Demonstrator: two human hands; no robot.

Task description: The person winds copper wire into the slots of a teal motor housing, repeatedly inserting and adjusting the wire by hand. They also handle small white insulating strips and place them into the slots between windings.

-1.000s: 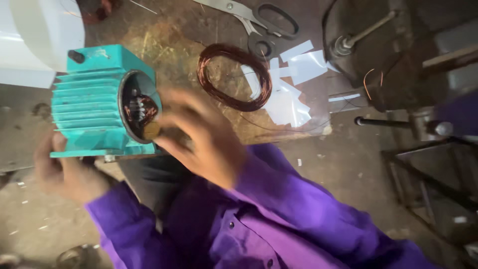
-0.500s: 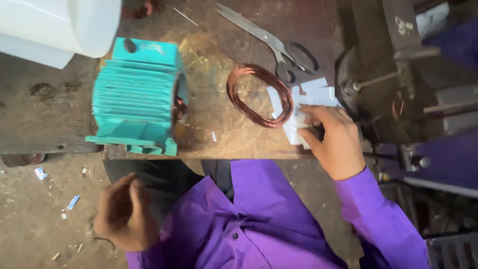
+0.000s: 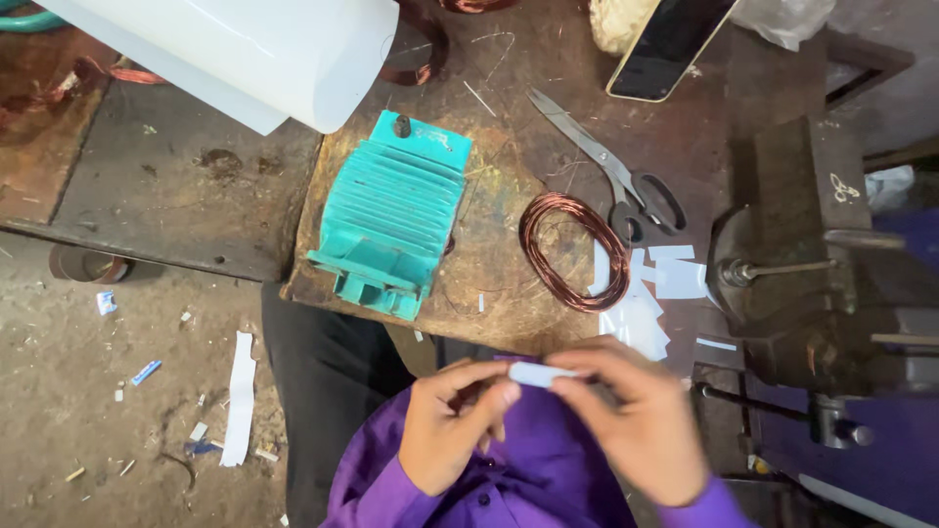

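White paper slip [image 3: 540, 374] is pinched between both hands below the desk [image 3: 509, 127] edge: left hand [image 3: 452, 425] grips from seven o'clock, right hand [image 3: 631, 420] from four o'clock; copper coil [image 3: 573, 250] lies at twelve o'clock.

Your right hand [image 3: 636, 430] was motion-blurred, and its fingers covered one end of the small white paper strip [image 3: 540, 374]. The white roll [image 3: 245, 54] ran off the top edge. The phone [image 3: 670, 44] was cropped there too.
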